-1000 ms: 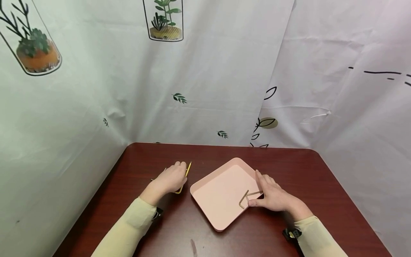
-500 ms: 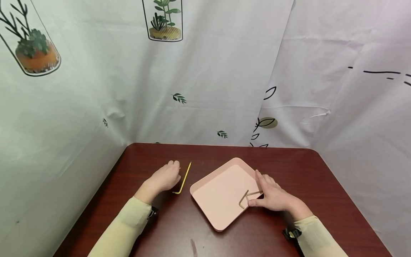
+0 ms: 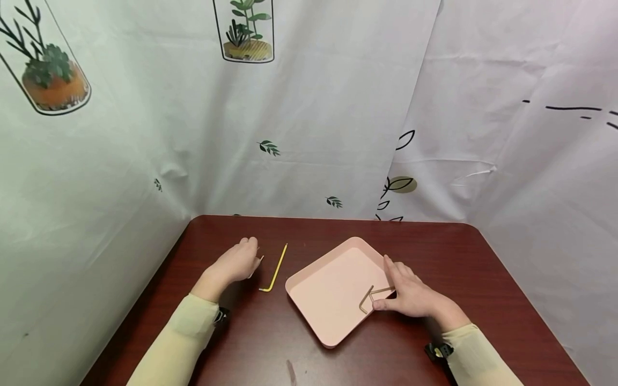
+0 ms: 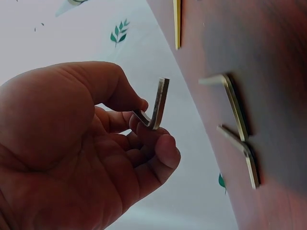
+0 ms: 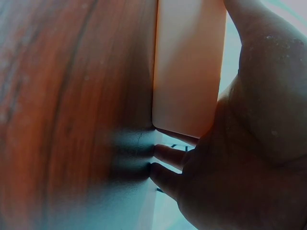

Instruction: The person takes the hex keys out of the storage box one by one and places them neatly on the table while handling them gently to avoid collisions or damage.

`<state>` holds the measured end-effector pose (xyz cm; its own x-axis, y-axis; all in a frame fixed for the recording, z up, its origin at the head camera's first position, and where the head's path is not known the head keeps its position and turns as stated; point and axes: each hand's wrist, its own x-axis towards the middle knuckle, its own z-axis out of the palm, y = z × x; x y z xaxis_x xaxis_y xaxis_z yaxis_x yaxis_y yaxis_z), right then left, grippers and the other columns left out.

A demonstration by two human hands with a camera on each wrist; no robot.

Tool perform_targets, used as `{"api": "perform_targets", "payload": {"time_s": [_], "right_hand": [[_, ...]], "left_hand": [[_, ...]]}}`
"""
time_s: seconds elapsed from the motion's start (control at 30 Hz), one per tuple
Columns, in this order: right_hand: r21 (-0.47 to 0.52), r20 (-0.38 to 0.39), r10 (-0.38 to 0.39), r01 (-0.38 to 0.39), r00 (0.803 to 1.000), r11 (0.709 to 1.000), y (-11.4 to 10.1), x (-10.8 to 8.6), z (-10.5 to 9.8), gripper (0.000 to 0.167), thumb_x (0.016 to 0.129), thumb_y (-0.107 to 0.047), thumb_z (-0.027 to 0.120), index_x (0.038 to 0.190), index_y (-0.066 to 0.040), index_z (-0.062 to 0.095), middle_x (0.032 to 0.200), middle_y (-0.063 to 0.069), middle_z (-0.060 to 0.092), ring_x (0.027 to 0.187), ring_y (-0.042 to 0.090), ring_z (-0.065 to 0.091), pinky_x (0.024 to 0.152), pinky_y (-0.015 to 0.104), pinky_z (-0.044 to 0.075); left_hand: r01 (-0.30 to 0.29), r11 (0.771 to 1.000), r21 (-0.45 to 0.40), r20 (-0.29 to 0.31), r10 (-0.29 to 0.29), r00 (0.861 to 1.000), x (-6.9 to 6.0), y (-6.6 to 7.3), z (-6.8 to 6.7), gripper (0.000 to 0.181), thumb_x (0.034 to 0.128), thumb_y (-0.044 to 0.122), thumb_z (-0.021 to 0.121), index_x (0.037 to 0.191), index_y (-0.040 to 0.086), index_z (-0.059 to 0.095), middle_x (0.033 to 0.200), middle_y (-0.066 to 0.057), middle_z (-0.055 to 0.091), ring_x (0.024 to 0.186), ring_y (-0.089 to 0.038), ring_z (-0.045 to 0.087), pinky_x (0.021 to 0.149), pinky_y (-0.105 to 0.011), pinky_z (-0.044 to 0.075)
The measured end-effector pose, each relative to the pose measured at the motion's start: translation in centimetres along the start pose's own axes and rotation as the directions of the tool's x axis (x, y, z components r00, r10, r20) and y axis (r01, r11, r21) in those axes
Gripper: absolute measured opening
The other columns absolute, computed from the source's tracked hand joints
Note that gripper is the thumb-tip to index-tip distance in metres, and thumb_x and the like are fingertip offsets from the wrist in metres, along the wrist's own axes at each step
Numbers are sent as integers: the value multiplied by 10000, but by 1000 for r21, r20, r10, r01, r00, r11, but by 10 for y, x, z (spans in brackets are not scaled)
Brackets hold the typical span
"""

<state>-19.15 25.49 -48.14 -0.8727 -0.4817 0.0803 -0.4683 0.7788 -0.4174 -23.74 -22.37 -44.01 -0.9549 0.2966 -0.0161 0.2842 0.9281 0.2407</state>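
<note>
My left hand (image 3: 235,262) is raised a little over the left of the table, pinching a metal hex key (image 4: 157,103) between thumb and fingertips. Below it, in the left wrist view, lie two more metal hex keys, one (image 4: 233,105) above the other (image 4: 250,165). A yellow hex key (image 3: 277,271) lies on the table between this hand and the pink tray (image 3: 316,305). Inside the tray's right corner sit two bronze hex keys, one (image 3: 363,304) beside the other (image 3: 381,291). My right hand (image 3: 410,294) holds that corner, thumb over the rim and fingers along the outside.
The dark red-brown table (image 3: 410,354) has a rounded far edge. A white printed cloth (image 3: 314,134) hangs behind it and along both sides. A faint smear (image 3: 291,371) marks the tabletop near the front.
My left hand has moved left, away from the yellow hex key, which now shows in full. The right hand and the tray have stayed in place.
</note>
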Motion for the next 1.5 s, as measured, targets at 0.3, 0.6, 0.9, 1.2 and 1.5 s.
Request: {"api": "perform_targets", "payload": {"time_s": [0.3,0.6,0.9,1.2,1.5], "right_hand": [[8,-2,-3,3,1000,1000,1,0,1,1327,862,-674,874,1683,142,223,1510,290,507,1425,508,481,1157,681,408],[5,-2,-2,2,1000,1000,1,0,1,1324,863,-671,873,1680,143,224,1517,296,500,1433,519,473,1156,689,407],[-1,-3,-2,2,1000,1000,2,1,1,1331,861,-677,872,1684,138,218,1513,288,503,1430,507,476,1157,683,406],[7,-6,-9,9,1000,1000,2,1,2,1332,859,-674,875,1683,142,219,1522,302,499,1436,511,474,1151,683,416],[-5,-6,-18,18,1000,1000,0,0,0,1337,854,-665,885,1683,144,218,1504,280,511,1418,486,483,1134,667,431]], "left_hand": [[38,999,-4,10,-38,999,-2,-13,-11,238,1060,65,663,1162,-105,532,1005,-213,568,802,-311,615,734,-475,549],[71,997,-25,2,-71,997,-4,-22,-14,237,1068,82,664,1171,-93,541,1025,-215,573,847,-326,629,756,-495,557],[85,996,-4,-18,-86,996,-8,-27,-21,237,1050,58,663,1149,-113,533,1015,-245,568,800,-341,622,743,-506,556],[134,991,24,-13,-133,991,-9,-34,-20,300,1044,53,663,1193,-164,519,1040,-294,559,813,-370,637,746,-520,566],[163,986,30,0,-163,987,-9,-41,-17,331,1040,42,656,1229,-194,521,1086,-349,566,847,-429,654,774,-571,572]]}}
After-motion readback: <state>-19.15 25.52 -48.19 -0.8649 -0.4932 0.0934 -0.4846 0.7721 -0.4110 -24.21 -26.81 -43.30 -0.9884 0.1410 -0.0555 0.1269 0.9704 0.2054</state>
